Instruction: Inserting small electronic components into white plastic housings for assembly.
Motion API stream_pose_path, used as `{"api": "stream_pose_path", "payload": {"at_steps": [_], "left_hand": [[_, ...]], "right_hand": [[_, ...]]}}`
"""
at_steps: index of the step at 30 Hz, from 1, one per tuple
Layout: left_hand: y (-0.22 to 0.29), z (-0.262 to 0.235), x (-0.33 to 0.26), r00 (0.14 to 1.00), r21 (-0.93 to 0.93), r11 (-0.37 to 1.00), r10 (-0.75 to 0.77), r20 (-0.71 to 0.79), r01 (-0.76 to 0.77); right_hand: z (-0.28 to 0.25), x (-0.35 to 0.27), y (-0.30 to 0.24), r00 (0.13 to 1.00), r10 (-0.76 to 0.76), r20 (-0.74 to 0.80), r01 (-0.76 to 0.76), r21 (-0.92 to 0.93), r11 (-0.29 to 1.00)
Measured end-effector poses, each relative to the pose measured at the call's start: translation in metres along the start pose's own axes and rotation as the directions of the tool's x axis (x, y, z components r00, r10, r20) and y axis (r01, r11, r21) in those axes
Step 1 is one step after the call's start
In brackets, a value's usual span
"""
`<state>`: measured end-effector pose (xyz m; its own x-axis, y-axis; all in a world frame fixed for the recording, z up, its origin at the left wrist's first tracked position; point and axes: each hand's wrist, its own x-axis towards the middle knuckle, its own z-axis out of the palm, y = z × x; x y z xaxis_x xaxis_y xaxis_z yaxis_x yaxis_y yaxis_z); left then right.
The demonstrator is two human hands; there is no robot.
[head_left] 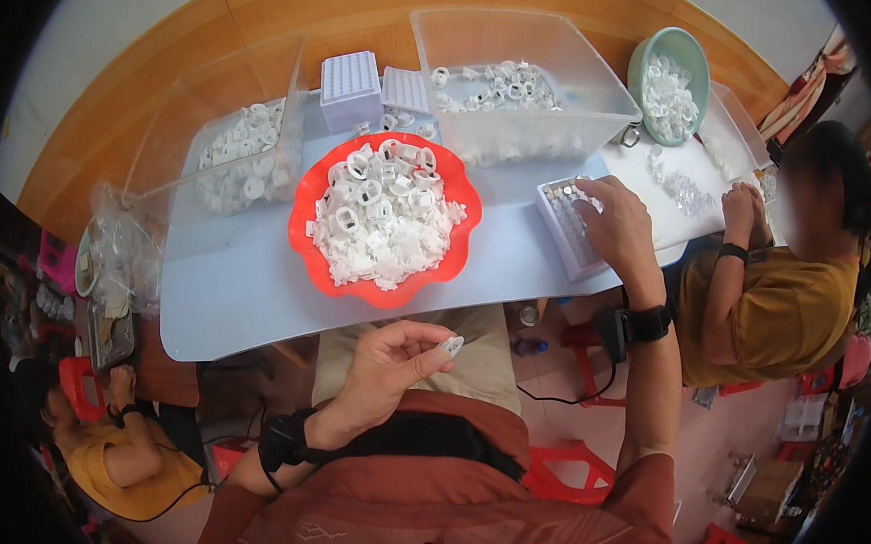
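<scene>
My left hand (pixel 395 369) is in front of the table edge, above my lap. Its thumb and fingertips pinch a small white plastic part (pixel 451 346). On the table's right half, my right hand (pixel 616 227) reaches over a white gridded tray (pixel 554 236) filled with rows of small pieces. Its thumb and fingers come together at the tray's far end; what they grip, if anything, is too small to make out. Between my hands and a little farther off stands a red scalloped bowl (pixel 302 212), heaped with white plastic parts (pixel 385 230), some ring-shaped with dark insets.
Clear bins (pixel 522 137) holding white parts stand at the back, near stacked white trays (pixel 350 99). At the far right a green basin (pixel 691 61) holds translucent pieces, with more scattered beside it. People in yellow shirts sit at right (pixel 763 311) and left (pixel 123 470).
</scene>
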<state>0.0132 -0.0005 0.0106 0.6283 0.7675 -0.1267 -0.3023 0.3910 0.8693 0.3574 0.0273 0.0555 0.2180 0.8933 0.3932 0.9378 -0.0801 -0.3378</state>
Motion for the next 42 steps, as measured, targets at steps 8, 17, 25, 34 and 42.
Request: {"api": "stream_pose_path", "payload": {"at_steps": [8,17,25,34,42], "left_hand": [[-0.003,-0.002,0.003,1.0,-0.049,0.999,-0.024,0.0,0.024],[-0.005,-0.006,0.004,0.998,-0.052,0.996,-0.066,0.025,0.067],[-0.005,-0.006,0.005,0.998,-0.125,0.99,-0.058,0.026,0.061],[-0.011,-0.008,0.005,0.996,-0.121,0.988,-0.093,0.008,0.093],[-0.014,-0.008,0.005,0.994,-0.134,0.985,-0.11,0.018,0.111]], "right_hand": [[0.006,0.014,0.004,0.993,0.031,0.115,-0.019,-0.101,0.995],[0.012,0.015,0.005,0.994,0.058,0.094,-0.049,-0.097,0.994],[0.01,0.008,0.014,0.997,0.064,0.046,-0.064,0.004,0.998],[0.014,0.013,0.015,0.997,-0.002,0.072,0.006,-0.053,0.999],[0.018,0.011,0.014,0.998,0.007,0.062,-0.003,-0.065,0.998]]}}
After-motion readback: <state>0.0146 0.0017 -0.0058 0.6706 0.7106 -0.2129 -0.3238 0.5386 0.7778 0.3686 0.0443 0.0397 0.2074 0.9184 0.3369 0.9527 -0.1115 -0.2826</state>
